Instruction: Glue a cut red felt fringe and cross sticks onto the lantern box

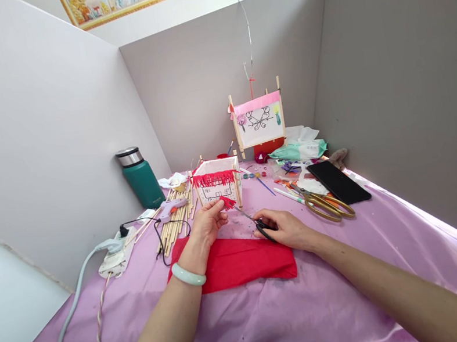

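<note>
My left hand (208, 224) pinches a small red fringed paper piece (227, 202) just in front of a white box lantern (217, 183) trimmed with red fringe. My right hand (285, 229) grips small black-handled scissors (254, 221), whose blades point up-left at the red piece. Both hands hover over a sheet of red paper (238, 260) lying flat on the purple tablecloth (279, 309). A pale green bangle sits on my left wrist.
Wooden sticks (175, 218), a glue gun and a power strip (115, 258) lie at left beside a green flask (140, 177). Gold scissors (327, 205), a black phone (339, 181), wipes and beads are at right. A finished pink lantern (259, 121) stands behind. Grey partitions enclose the table.
</note>
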